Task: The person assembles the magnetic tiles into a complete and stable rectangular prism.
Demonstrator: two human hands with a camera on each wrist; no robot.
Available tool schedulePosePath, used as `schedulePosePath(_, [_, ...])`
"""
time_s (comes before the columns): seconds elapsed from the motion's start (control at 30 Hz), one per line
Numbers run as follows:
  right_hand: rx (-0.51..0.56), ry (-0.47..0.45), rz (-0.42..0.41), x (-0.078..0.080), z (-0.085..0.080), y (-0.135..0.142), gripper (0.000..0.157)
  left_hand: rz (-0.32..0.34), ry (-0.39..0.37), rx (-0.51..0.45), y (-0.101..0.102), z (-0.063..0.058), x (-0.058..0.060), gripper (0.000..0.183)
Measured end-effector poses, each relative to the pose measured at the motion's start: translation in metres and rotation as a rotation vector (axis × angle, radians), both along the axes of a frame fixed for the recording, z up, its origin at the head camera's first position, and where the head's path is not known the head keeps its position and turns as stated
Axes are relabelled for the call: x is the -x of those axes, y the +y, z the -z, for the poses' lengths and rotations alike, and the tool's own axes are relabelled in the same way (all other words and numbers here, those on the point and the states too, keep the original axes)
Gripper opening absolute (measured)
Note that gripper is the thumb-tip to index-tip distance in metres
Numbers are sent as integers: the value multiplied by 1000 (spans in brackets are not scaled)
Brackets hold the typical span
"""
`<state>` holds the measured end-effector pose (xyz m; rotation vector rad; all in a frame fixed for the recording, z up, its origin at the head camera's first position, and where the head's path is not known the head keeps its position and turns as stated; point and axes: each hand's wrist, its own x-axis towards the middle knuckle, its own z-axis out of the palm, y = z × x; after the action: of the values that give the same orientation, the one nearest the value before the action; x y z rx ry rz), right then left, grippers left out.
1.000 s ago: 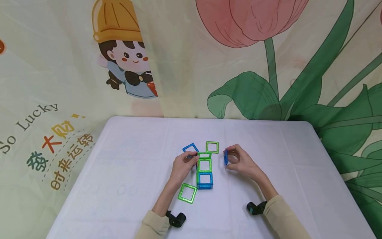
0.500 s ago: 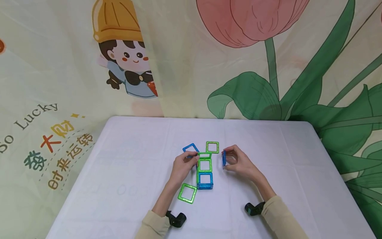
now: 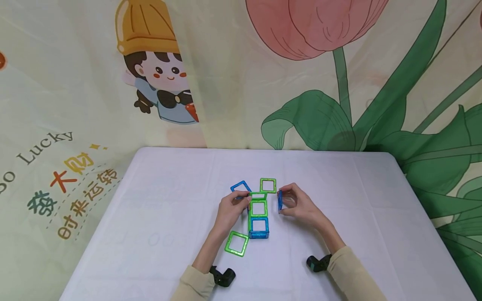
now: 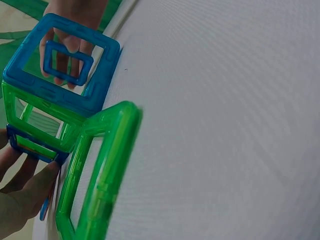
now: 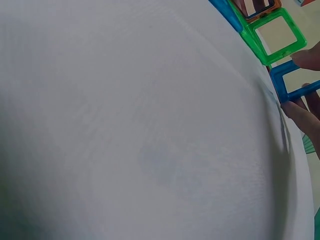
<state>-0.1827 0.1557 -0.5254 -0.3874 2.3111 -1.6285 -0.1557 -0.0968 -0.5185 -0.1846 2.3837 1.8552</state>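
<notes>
Left hand (image 3: 230, 211): fingers curled, pinching the far left side of a built structure; exactly which piece they grip is partly hidden.

Green square frame tile of translucent plastic (image 3: 245, 246): 1, flat on the white-clothed worktop (image 3: 180, 209), by the structure's near left corner.

Blue square frame tile of translucent plastic (image 3: 237, 183): 1, beyond the left hand, partly covered by it.

Structure of green and blue translucent plastic frames (image 3: 258, 217): 1, long axis running near to far. Blue top and front at the near end, green towards the far end. An orange frame edge (image 5: 267, 11) shows beside the green in the right wrist view.

Second green square frame tile (image 3: 268, 179): 1, just beyond the structure's far right corner.

Upright blue square frame tile of translucent plastic (image 3: 280, 202): 1, edge-on to the head view, its plane roughly parallel to the structure's long axis. Located just right of the green far half, a narrow gap between.

Right hand (image 3: 299, 204): thumb and fingers grasping that upright tile; the structure lies to their left. Of the 2 hands, this is the nearer to the structure's open right flank.

Writing, on the printed backdrop: "So Lucky" (image 3: 44, 145), its S clipped; "發大财" (image 3: 62, 180); "时来运转" (image 3: 91, 192). Brands on tiles: none legible.
</notes>
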Motion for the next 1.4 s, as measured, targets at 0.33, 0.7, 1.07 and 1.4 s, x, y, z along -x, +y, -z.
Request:
schedulePosePath(0.33, [2,-10,-2,1,4,-5,69,-4,-8,5,0,-1,-1,30])
schedulePosePath(0.7, [3,-28,-6,0,2,-13,68,-13,-7,3,0,-1,-2,29])
schedulePosePath(1.07, [15,-31,-24,1,2,-18,68,-5,-4,-11,-1,-2,-2,29])
schedulePosePath(1.4, [42,-12,-55,1,2,-22,67,-2,-6,-7,-1,-1,-1,30])
